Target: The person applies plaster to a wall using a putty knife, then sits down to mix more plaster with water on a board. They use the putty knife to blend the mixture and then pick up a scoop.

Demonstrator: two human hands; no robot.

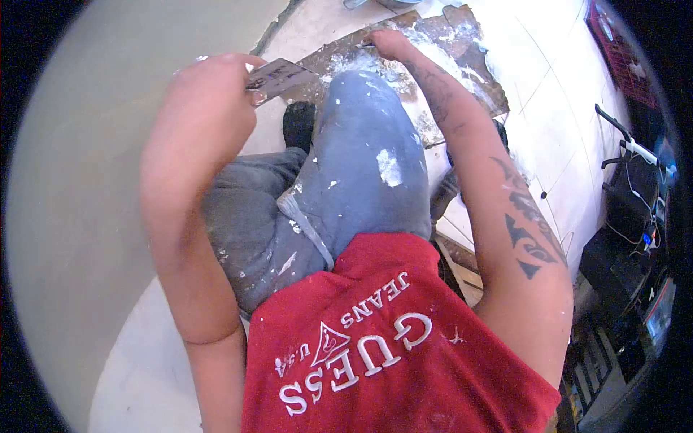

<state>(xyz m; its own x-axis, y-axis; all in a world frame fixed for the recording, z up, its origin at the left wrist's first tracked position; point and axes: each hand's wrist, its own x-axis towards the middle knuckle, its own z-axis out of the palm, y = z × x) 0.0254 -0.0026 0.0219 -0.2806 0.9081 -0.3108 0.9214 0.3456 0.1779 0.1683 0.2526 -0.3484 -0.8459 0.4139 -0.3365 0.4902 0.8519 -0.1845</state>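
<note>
My left hand (216, 97) is raised at the upper left, close to the grey wall. Its fingers are closed on a flat metal scraper blade (280, 78) with dark printing and white smears. White compound also marks the fingertips. My right hand (390, 45) reaches forward over a worn board (462, 43) coated with white compound. Its fingers are closed, and a small dark edge shows at them; what it belongs to is hidden. My bent knee in grey, white-spotted trousers (375, 144) covers part of the board.
A smooth grey wall (86, 180) fills the left side. Pale floor tiles (548, 65) lie around the board. Part of a bluish container (401, 3) shows at the top. At right stand a dark red crate-like thing (624, 61) and black objects with cables (635, 195).
</note>
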